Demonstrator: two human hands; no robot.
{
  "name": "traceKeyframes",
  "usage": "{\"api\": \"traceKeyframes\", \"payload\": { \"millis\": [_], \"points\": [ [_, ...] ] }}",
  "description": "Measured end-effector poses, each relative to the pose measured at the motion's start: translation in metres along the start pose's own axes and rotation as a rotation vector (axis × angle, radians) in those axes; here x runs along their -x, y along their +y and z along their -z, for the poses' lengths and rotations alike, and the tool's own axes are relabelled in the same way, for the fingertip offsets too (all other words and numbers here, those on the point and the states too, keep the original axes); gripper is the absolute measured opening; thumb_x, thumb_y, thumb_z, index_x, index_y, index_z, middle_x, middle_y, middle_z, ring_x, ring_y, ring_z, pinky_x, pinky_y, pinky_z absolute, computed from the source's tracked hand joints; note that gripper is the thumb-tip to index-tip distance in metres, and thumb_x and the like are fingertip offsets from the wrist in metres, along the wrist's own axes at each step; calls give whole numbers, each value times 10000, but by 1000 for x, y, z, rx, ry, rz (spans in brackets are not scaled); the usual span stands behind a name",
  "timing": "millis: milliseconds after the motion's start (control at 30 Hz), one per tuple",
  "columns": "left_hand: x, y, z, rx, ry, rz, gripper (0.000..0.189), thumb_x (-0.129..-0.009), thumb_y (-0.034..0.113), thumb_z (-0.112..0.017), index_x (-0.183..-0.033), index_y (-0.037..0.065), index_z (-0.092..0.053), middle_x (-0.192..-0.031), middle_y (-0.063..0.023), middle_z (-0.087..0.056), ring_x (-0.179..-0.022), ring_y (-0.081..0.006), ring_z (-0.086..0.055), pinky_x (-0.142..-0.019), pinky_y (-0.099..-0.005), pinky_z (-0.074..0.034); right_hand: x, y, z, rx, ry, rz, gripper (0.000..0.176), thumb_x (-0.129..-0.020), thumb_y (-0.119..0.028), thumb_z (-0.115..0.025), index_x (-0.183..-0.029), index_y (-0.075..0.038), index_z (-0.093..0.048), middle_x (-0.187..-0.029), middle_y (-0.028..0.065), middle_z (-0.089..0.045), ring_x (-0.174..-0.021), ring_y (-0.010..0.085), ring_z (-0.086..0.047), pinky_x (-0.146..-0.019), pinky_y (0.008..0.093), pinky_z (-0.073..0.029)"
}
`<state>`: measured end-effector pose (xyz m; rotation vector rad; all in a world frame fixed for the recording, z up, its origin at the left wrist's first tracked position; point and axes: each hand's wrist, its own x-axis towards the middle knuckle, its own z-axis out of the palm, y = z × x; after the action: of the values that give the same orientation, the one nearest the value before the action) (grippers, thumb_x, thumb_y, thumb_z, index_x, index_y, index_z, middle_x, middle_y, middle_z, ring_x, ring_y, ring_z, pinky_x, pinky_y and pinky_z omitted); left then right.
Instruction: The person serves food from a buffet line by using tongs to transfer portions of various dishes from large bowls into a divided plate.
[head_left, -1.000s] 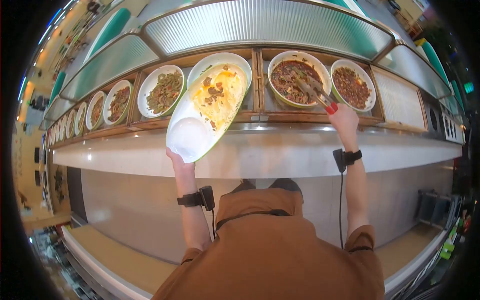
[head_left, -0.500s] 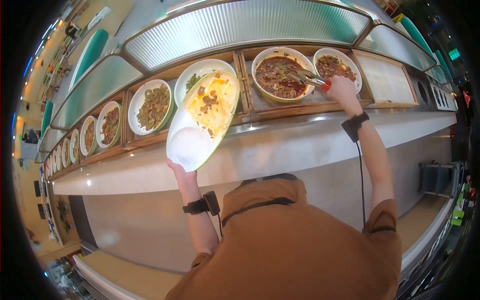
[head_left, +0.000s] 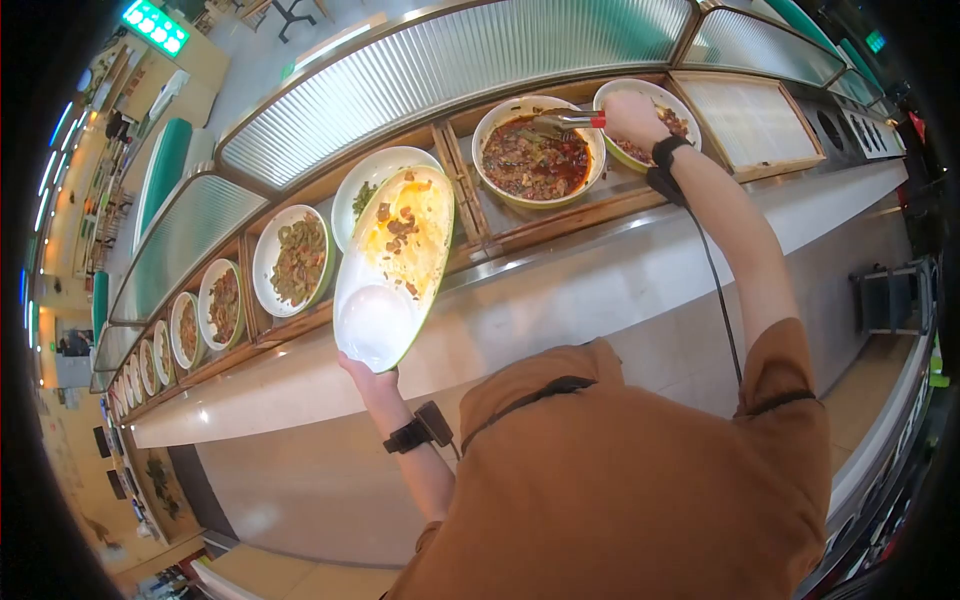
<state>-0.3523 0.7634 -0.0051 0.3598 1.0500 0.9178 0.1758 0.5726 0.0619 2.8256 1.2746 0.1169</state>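
Observation:
My left hand grips the lower end of a white bowl with a green outside. The bowl is tipped so its inside faces me, with orange oil smears and a few brown food scraps in it. My right hand is closed round the red-ended handle of metal tongs. The tongs' tips reach into dark red, oily stew in a round white bowl. In the view, my right hand overlaps the neighbouring bowl of chopped food.
Behind the held bowl sits a bowl of green food. Several more filled bowls, among them one of greenish chopped food, line the wooden-framed counter to the left. A ribbed glass guard runs behind them. A pale lidded box stands at right.
The view has tilted. My right hand has shifted left and up, and the tongs now lie nearly level over the stew. My left hand still holds the smeared bowl.

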Motion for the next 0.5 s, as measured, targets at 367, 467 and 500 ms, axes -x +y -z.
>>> {"api": "traceKeyframes", "payload": {
  "millis": [367,467,500],
  "points": [
    [-8,2,11,30,-30,-8,485,-973,422,-317,-1301,126,-517,-1314,-50,-559,-1182,-247,-555,-967,-407,-490,-14,-29,-11,-47,-308,-110,399,-579,-190,-792,-940,-37,-717,-893,173,-703,-836,312,-693,-720,393,-555],
    [-8,0,12,11,-50,-3,522,-974,451,-297,-1342,129,-479,-1356,-51,-524,-1224,-263,-520,-999,-433,-461,-17,-27,-7,-129,-476,-131,332,-597,-195,-810,-845,-2,-701,-783,138,-694,-719,283,-680,-645,376,-531],
    [-9,0,12,3,-56,-7,542,-974,465,-286,-1363,129,-459,-1377,-53,-506,-1245,-272,-502,-1014,-445,-447,-18,-26,-6,-159,-523,-131,322,-600,-196,-814,-820,7,-694,-757,133,-689,-695,276,-674,-629,373,-524]
  ]
}}
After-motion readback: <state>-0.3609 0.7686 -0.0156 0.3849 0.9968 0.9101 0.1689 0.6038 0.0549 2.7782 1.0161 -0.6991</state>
